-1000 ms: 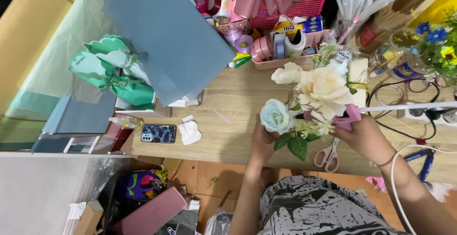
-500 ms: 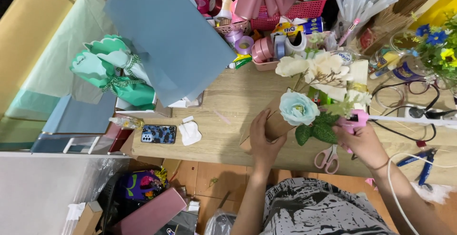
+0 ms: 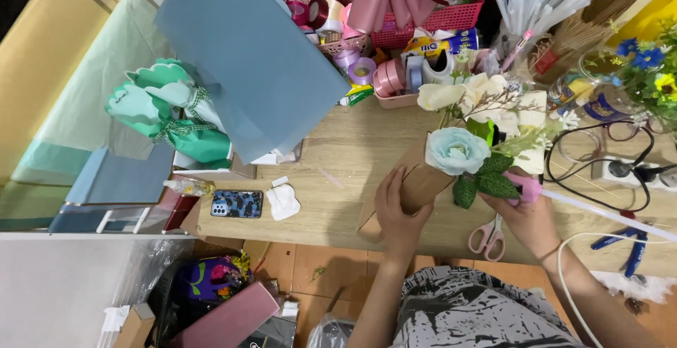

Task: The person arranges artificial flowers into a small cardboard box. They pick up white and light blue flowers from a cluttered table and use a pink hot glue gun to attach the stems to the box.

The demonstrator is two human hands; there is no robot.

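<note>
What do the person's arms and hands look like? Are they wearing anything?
Both arms are bare, with no sleeves reaching them and no gloves. The left hand has nothing on it. The right hand has a thin band around its wrist. The shirt is grey with black print.

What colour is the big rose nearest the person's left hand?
Pale blue; the rose shows clearly in the head view, above the left hand.
</note>
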